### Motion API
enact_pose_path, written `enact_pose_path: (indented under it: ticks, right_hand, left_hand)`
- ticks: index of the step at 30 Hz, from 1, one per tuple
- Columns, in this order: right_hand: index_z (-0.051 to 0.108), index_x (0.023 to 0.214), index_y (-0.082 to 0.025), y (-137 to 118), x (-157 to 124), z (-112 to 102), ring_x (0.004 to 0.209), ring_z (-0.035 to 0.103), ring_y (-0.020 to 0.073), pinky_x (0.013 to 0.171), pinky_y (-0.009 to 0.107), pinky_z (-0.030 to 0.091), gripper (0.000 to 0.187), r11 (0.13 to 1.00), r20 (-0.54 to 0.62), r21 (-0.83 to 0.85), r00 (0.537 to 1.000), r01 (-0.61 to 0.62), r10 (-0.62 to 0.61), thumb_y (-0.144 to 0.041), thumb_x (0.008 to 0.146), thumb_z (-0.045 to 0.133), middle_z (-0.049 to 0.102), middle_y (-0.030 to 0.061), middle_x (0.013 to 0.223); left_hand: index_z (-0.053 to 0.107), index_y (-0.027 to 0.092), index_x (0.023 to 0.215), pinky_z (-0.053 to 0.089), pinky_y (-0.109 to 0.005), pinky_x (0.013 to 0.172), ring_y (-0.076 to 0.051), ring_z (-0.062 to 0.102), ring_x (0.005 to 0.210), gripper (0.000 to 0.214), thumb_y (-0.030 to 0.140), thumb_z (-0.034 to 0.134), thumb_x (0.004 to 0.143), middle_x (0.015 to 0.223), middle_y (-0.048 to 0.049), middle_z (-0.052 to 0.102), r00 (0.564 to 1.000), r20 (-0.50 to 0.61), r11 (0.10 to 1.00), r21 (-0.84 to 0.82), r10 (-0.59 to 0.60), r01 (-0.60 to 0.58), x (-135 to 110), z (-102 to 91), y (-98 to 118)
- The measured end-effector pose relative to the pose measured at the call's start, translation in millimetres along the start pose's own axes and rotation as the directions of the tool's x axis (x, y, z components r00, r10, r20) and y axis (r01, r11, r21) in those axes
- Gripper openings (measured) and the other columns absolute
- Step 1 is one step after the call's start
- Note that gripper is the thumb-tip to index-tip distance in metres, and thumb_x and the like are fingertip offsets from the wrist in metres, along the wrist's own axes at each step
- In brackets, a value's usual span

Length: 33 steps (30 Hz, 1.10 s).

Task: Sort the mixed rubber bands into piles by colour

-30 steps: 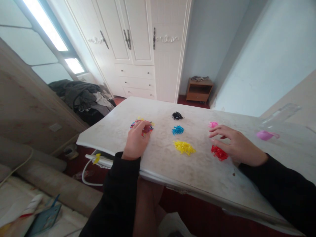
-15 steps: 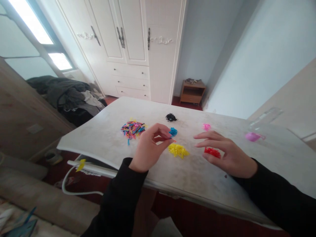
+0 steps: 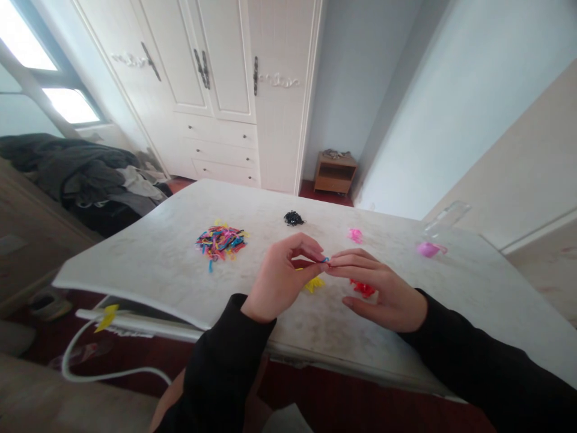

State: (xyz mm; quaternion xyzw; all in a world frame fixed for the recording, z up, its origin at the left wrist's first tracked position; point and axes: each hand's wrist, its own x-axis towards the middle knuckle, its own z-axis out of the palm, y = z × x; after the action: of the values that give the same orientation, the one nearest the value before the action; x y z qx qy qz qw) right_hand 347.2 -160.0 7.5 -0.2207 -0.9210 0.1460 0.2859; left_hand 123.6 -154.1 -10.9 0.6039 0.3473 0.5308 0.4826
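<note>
My left hand [image 3: 282, 279] and my right hand [image 3: 381, 290] meet fingertip to fingertip above the white table [image 3: 157, 264]. Both pinch a few small coloured strips [image 3: 325, 260], red and blue by the look of them. Just below the fingers lie a yellow pile [image 3: 314, 284] and a red pile [image 3: 364, 290], both partly hidden by my hands. A mixed heap of many-coloured strips [image 3: 220, 240] lies to the left. A black pile [image 3: 293, 218] and a pink pile [image 3: 356, 235] sit farther back.
A clear plastic container [image 3: 444, 219] with a pink lid [image 3: 430, 249] lies at the table's right. A white wardrobe [image 3: 225, 90] and a small wooden stand [image 3: 333, 171] are behind. Clothes [image 3: 90, 177] are heaped at the left; a white cable [image 3: 90, 361] hangs below the table edge.
My left hand left the mixed heap with a few strips and moved right. My right hand rose from the red pile to meet it. The view shifted, so the table's things slid left.
</note>
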Motion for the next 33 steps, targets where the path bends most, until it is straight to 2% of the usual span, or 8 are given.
enact_pose_path:
  ticks: [5, 10, 12, 15, 18, 25, 30, 33]
  right_hand:
    - [0.066, 0.129, -0.024, -0.3, 0.5, -1.6, 0.113, 0.064, 0.0253, 0.098, 0.044, 0.055, 0.038, 1.0, -0.079, -0.012, 0.997, -0.023, 0.022, -0.021, 0.091, 0.067, 0.073, 0.0098, 0.121]
    - [0.07, 0.116, -0.024, 1.5, 1.0, -4.4, 0.108, 0.068, 0.0258, 0.101, 0.049, 0.053, 0.028, 0.98, -0.212, -0.105, 0.967, -0.169, 0.144, -0.019, 0.09, 0.064, 0.075, 0.0088, 0.117]
    - [0.07, 0.112, -0.023, 4.0, 0.6, -4.4, 0.107, 0.069, 0.0257, 0.103, 0.051, 0.051, 0.026, 0.966, -0.257, -0.134, 0.949, -0.222, 0.183, -0.016, 0.089, 0.063, 0.075, 0.0082, 0.115]
    - [0.071, 0.108, -0.023, 7.6, -0.4, -3.0, 0.106, 0.069, 0.0256, 0.103, 0.05, 0.051, 0.024, 0.954, -0.29, -0.145, 0.933, -0.261, 0.212, -0.014, 0.087, 0.062, 0.076, 0.0075, 0.113]
    - [0.072, 0.107, -0.023, 9.4, -0.9, -1.5, 0.106, 0.068, 0.0254, 0.101, 0.049, 0.052, 0.024, 0.95, -0.297, -0.149, 0.929, -0.275, 0.223, -0.014, 0.087, 0.062, 0.076, 0.0071, 0.112]
    - [0.072, 0.107, -0.023, 10.2, -1.5, -1.5, 0.107, 0.068, 0.026, 0.099, 0.047, 0.053, 0.023, 0.941, -0.29, -0.161, 0.926, -0.297, 0.243, -0.016, 0.088, 0.062, 0.076, 0.0068, 0.113]
    - [0.072, 0.107, -0.023, 11.4, -2.0, -2.1, 0.108, 0.068, 0.0259, 0.099, 0.046, 0.052, 0.022, 0.936, -0.298, -0.166, 0.921, -0.31, 0.253, -0.017, 0.088, 0.063, 0.075, 0.0074, 0.114]
    - [0.072, 0.107, -0.023, 11.8, -2.2, -1.9, 0.109, 0.067, 0.0257, 0.099, 0.046, 0.052, 0.022, 0.933, -0.306, -0.163, 0.915, -0.322, 0.262, -0.017, 0.089, 0.062, 0.076, 0.0072, 0.115]
  left_hand:
    - [0.064, 0.018, 0.078, 0.059, -0.026, 0.07, -0.015, 0.068, 0.078, 0.013, 0.021, 0.077, 0.076, 0.081, -0.002, 0.069, 1.0, 0.018, 0.998, 0.055, 0.026, -0.027, 0.2, -8.9, -2.7]
    - [0.068, 0.017, 0.075, 0.059, -0.026, 0.071, -0.015, 0.069, 0.075, 0.005, 0.016, 0.071, 0.078, 0.077, -0.0017, 0.071, 0.99, -0.127, 0.945, 0.326, 0.066, -0.021, 5.9, -35.2, -7.1]
    - [0.07, 0.016, 0.071, 0.059, -0.025, 0.071, -0.015, 0.07, 0.075, 0.008, 0.012, 0.067, 0.078, 0.079, -0.0026, 0.072, 0.989, -0.136, 0.91, 0.415, 0.062, 0.0, 7.8, -41.6, -9.2]
    - [0.073, 0.016, 0.071, 0.06, -0.026, 0.072, -0.015, 0.07, 0.076, 0.015, 0.009, 0.063, 0.079, 0.084, -0.0037, 0.073, 0.991, -0.126, 0.863, 0.505, 0.05, 0.021, 9.1, -44.3, -12.8]
    - [0.076, 0.017, 0.079, 0.061, -0.029, 0.077, -0.016, 0.071, 0.078, 0.017, 0.011, 0.06, 0.083, 0.091, -0.0043, 0.074, 0.988, -0.132, 0.819, 0.573, 0.083, 0.008, 8.8, -43.1, -16.0]
    - [0.075, 0.015, 0.105, 0.054, -0.036, 0.102, -0.021, 0.068, 0.102, 0.028, 0.009, 0.056, 0.086, 0.108, -0.0062, 0.071, 0.988, -0.01, 0.662, 0.743, 0.151, -0.094, 5.4, -43.2, -20.9]
    - [0.069, 0.014, 0.12, 0.047, -0.038, 0.112, -0.024, 0.062, 0.119, 0.036, 0.011, 0.057, 0.086, 0.124, -0.009, 0.066, 0.991, 0.079, 0.616, 0.777, 0.107, -0.128, 3.2, -42.2, -25.0]
    - [0.067, 0.014, 0.121, 0.046, -0.039, 0.113, -0.023, 0.06, 0.122, 0.037, 0.009, 0.049, 0.089, 0.127, -0.0103, 0.065, 0.992, 0.092, 0.629, 0.767, 0.092, -0.129, 1.8, -41.4, -24.9]
